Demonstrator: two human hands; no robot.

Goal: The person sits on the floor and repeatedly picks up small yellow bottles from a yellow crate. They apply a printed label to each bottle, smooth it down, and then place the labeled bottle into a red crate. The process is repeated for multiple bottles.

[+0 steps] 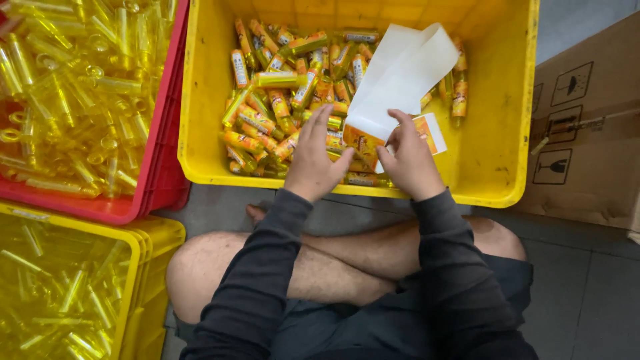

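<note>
The person sat cross-legged on the grey floor (587,293), both dark-sleeved arms reaching into a yellow crate (493,133) right in front of their knees. That crate was about half full of small yellow tubes with orange labels (280,107), all piled up any old way.

The right hand (408,160) was pinching the edge of a label sheet (400,80), a white backing strip curling up and away toward the far wall of the crate, with an orange label (428,133) showing at its lower end just beside the fingers. The left hand (317,160) lay flat with fingers spread on the tubes, its thumb pointing at the sheet's lower corner; couldn't tell if it actually gripped anything, it looked more like loose and resting.

Off to the left was a red crate (163,133) full of clear yellow unlabelled tubes (73,93), and another yellow crate (133,267) of the same stuff sat nearer the person. A cardboard box (587,133) stood on the right, touching the main crate's side.
</note>
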